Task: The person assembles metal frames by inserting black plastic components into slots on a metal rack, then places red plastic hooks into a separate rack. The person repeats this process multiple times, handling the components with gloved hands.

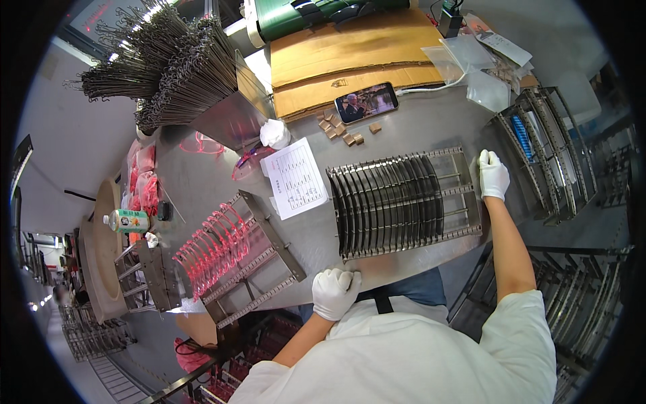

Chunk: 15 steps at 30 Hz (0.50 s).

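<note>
Both hands wear white gloves. My left hand [334, 293] is closed in a fist at the table's near edge, with nothing seen in it. My right hand [494, 176], also a closed fist, rests beside the right end plate of a metal rack [458, 192]; whether it touches the plate I cannot tell. In that rack stands a row of dark curved lens-like sheets [390, 205], filling it except at its right end. Left of my left hand, a second metal rack [272, 236] stands at an angle, holding clear curved pieces with pink edges [214, 249].
Behind the dark sheets lie a printed form [295, 178], small brown blocks [332, 126] and a phone [367, 103] playing a video. A metal bin of hooked wires [232, 101] stands far left, near a bottle [128, 221]. More racks [545, 155] stand at right.
</note>
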### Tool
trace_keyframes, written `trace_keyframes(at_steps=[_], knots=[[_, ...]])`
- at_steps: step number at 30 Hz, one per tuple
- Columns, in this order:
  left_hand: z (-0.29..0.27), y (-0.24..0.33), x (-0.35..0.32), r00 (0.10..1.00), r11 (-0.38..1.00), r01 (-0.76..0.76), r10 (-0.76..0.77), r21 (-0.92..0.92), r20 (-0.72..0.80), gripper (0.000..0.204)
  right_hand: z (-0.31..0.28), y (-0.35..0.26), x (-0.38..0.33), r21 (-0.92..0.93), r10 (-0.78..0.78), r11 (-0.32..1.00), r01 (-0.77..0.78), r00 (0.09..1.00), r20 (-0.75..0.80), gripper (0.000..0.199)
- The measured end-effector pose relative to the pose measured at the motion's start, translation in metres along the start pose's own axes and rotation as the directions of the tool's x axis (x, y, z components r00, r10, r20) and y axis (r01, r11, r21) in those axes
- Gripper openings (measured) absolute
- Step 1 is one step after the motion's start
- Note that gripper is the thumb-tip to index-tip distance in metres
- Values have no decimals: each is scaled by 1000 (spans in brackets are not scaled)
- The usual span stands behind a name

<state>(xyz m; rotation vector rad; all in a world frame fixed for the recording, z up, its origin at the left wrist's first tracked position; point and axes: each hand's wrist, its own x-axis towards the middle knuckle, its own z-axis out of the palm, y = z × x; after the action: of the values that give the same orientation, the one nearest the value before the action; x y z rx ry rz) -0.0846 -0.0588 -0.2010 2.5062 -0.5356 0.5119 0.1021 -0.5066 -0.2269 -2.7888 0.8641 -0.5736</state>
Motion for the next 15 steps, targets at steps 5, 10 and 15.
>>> trace_keyframes(at_steps=[5, 10, 15], knots=[[0, 0, -1, 1000, 1000, 5, -5, 1, 2, 27, 0, 0, 0, -2, -7, 1000, 7, 1000, 5, 41], [0, 0, 0, 1000, 1000, 3, -3, 2, 1, 27, -4, -3, -1, 11, -4, 1000, 3, 1000, 9, 42], [0, 0, 0, 1000, 1000, -4, 4, -5, -7, 27, -3, -2, -1, 5, 16, 1000, -16, 1000, 21, 42]])
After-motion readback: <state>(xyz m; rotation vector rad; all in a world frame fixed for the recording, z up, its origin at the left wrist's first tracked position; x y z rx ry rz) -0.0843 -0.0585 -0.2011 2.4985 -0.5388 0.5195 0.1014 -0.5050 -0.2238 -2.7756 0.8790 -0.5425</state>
